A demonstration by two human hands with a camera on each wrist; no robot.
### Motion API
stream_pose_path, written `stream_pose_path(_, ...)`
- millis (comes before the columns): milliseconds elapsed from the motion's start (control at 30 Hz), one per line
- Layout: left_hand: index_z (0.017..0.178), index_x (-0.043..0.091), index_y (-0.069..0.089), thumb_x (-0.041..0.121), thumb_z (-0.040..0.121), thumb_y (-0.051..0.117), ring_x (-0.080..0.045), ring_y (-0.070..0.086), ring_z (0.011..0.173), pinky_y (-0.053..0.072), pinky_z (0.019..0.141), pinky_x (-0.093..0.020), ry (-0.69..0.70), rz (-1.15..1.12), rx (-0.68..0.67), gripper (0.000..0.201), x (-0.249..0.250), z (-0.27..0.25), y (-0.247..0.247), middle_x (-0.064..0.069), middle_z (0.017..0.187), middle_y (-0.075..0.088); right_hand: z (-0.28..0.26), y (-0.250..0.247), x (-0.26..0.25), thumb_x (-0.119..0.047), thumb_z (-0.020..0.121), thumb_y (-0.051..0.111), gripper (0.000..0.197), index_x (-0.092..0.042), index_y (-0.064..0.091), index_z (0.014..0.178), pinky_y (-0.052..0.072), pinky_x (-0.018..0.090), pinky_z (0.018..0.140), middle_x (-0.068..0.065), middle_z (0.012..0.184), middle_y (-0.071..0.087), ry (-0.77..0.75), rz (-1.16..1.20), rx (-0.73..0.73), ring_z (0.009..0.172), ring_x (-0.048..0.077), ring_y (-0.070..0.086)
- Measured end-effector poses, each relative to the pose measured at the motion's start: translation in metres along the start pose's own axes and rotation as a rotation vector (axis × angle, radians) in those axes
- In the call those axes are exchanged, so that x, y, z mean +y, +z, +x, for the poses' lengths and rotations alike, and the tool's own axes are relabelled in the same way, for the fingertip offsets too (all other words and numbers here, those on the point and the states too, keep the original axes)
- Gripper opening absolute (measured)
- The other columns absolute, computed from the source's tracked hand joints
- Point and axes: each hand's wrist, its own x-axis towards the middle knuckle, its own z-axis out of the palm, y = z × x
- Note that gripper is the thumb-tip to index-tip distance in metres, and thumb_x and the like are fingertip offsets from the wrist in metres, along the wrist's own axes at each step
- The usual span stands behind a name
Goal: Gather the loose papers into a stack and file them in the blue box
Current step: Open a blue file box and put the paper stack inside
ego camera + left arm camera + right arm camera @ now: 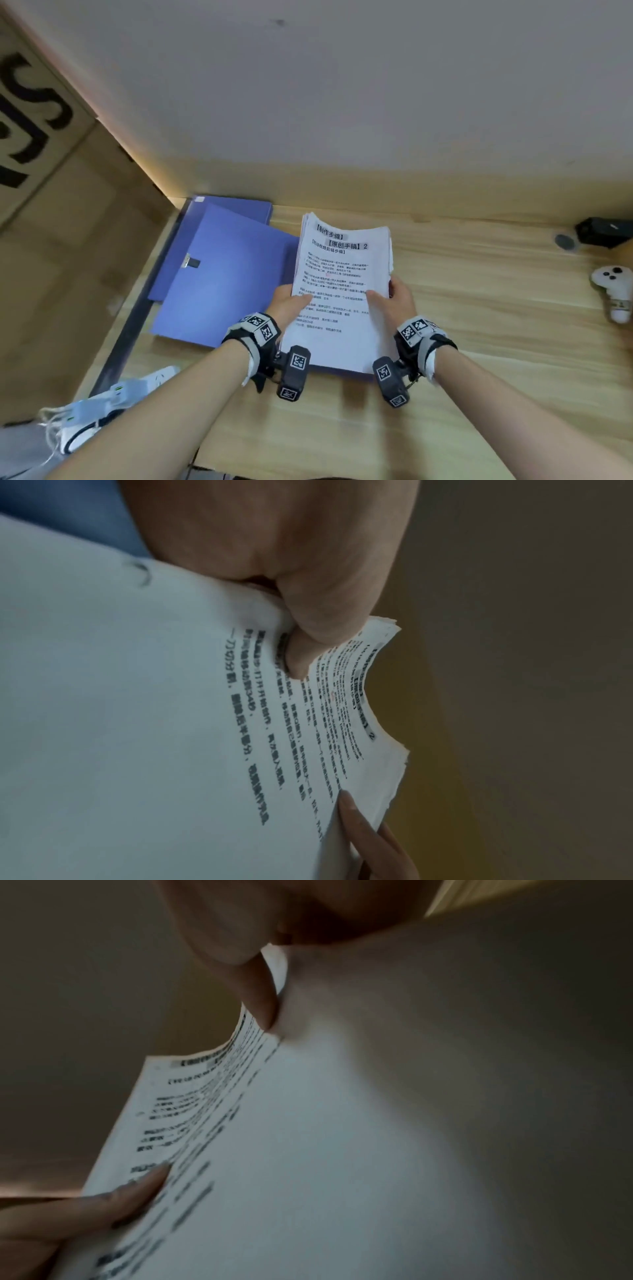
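A stack of printed white papers [340, 287] is held tilted above the wooden desk, its top edge curling away from me. My left hand [291, 303] pinches the stack's left edge, thumb on the printed face. My right hand [394, 298] pinches its right edge the same way. The left wrist view shows the left hand [301, 631] with its thumb pressed on the papers [171, 723]. In the right wrist view the right hand [253, 974] has its thumb against the papers [291, 1150]. The blue box [219, 270] lies flat and closed to the left, partly behind the stack.
A wooden desk [496, 325] runs to a pale wall behind. A white controller [613, 291] and a black device [603, 231] sit at the right edge. Cardboard boxes [51, 205] stand on the left, with a white power strip [137, 383] and cables below.
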Motion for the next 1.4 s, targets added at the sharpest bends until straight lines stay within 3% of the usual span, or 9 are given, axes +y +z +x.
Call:
stream_pose_path(67, 0.094, 0.013, 0.068, 0.004, 0.093, 0.056, -0.028, 0.069, 0.094, 0.056, 0.084, -0.037, 0.047, 0.041, 0.038, 0.015, -0.002, 0.008, -0.028, -0.012, 0.105, 0.072, 0.008, 0.019, 0.004, -0.007, 0.082, 0.064, 0.042, -0.014, 0.06, 0.122, 0.057, 0.044, 0.083, 0.007, 0.101, 0.071, -0.019, -0.118, -0.04, 0.085, 0.021, 0.066)
stream_pose_path(167, 0.085, 0.019, 0.072, 0.015, 0.084, 0.061, -0.029, 0.073, 0.094, 0.058, 0.088, -0.048, 0.099, 0.145, 0.116, 0.012, -0.013, 0.025, -0.077, -0.01, 0.1, 0.076, 0.013, 0.039, 0.01, -0.004, 0.086, 0.06, 0.053, -0.009, 0.048, 0.137, 0.052, 0.038, 0.089, 0.003, 0.106, 0.064, 0.005, -0.311, -0.082, 0.093, 0.022, 0.06)
stream_pose_path(300, 0.079, 0.013, 0.07, 0.018, 0.09, 0.058, -0.032, 0.067, 0.076, 0.058, 0.072, -0.038, 0.169, 0.375, 0.182, 0.016, -0.013, 0.035, -0.13, -0.01, 0.081, 0.071, 0.013, 0.047, 0.009, -0.003, 0.08, 0.055, 0.036, -0.001, 0.056, 0.117, 0.052, 0.045, 0.088, 0.016, 0.113, 0.062, -0.016, -0.53, -0.035, 0.1, 0.035, 0.061)
stream_pose_path(433, 0.069, 0.015, 0.055, 0.016, 0.095, 0.05, -0.038, 0.056, 0.066, 0.039, 0.058, -0.032, 0.223, 0.684, 0.303, 0.027, -0.001, 0.032, -0.164, -0.009, 0.062, 0.051, 0.018, 0.049, 0.012, -0.003, 0.079, 0.056, 0.039, 0.003, 0.055, 0.117, 0.047, 0.049, 0.094, 0.02, 0.119, 0.055, -0.021, -0.646, -0.039, 0.107, 0.039, 0.057)
stream_pose_path(533, 0.066, 0.005, 0.05, 0.008, 0.094, 0.046, -0.048, 0.06, 0.083, 0.047, 0.064, -0.041, 0.27, 0.833, 0.372, 0.028, 0.009, 0.027, -0.177, -0.022, 0.066, 0.054, 0.02, 0.049, 0.012, -0.004, 0.08, 0.057, 0.044, -0.002, 0.055, 0.124, 0.046, 0.047, 0.097, 0.018, 0.124, 0.053, -0.031, -0.681, -0.05, 0.11, 0.036, 0.057)
stream_pose_path(667, 0.057, 0.019, 0.038, 0.004, 0.091, 0.043, -0.045, 0.058, 0.079, 0.048, 0.075, -0.043, 0.287, 0.922, 0.37, 0.037, 0.008, 0.032, -0.179, -0.011, 0.064, 0.051, 0.02, 0.048, 0.014, -0.004, 0.081, 0.057, 0.052, -0.005, 0.053, 0.133, 0.042, 0.044, 0.104, 0.016, 0.132, 0.049, -0.044, -0.684, -0.072, 0.119, 0.034, 0.054)
stream_pose_path(833, 0.062, 0.015, 0.044, 0.01, 0.093, 0.046, -0.036, 0.053, 0.068, 0.039, 0.059, -0.034, 0.247, 0.892, 0.29, 0.032, -0.004, 0.04, -0.151, -0.008, 0.064, 0.05, 0.016, 0.043, 0.015, -0.003, 0.082, 0.056, 0.053, -0.005, 0.052, 0.135, 0.042, 0.044, 0.106, 0.014, 0.134, 0.048, -0.063, -0.691, -0.087, 0.122, 0.033, 0.053)
stream_pose_path(1133, 0.108, 0.015, 0.067, 0.019, 0.094, 0.046, -0.038, 0.065, 0.094, 0.055, 0.084, -0.041, 0.122, 0.76, 0.186, 0.026, -0.035, 0.073, -0.096, -0.012, 0.105, 0.07, 0.004, 0.043, 0.024, -0.014, 0.089, 0.052, 0.052, -0.015, 0.046, 0.141, 0.041, 0.039, 0.106, 0.004, 0.143, 0.043, -0.157, -0.814, -0.106, 0.133, 0.024, 0.04)
stream_pose_path(1400, 0.11, 0.019, 0.067, 0.021, 0.093, 0.051, -0.033, 0.068, 0.082, 0.057, 0.074, -0.036, 0.064, 0.646, 0.207, 0.024, -0.037, 0.09, -0.108, -0.006, 0.094, 0.072, 0.009, 0.04, 0.029, -0.01, 0.09, 0.052, 0.049, -0.013, 0.05, 0.138, 0.037, 0.035, 0.108, 0.004, 0.142, 0.045, -0.172, -0.805, -0.119, 0.133, 0.024, 0.039)
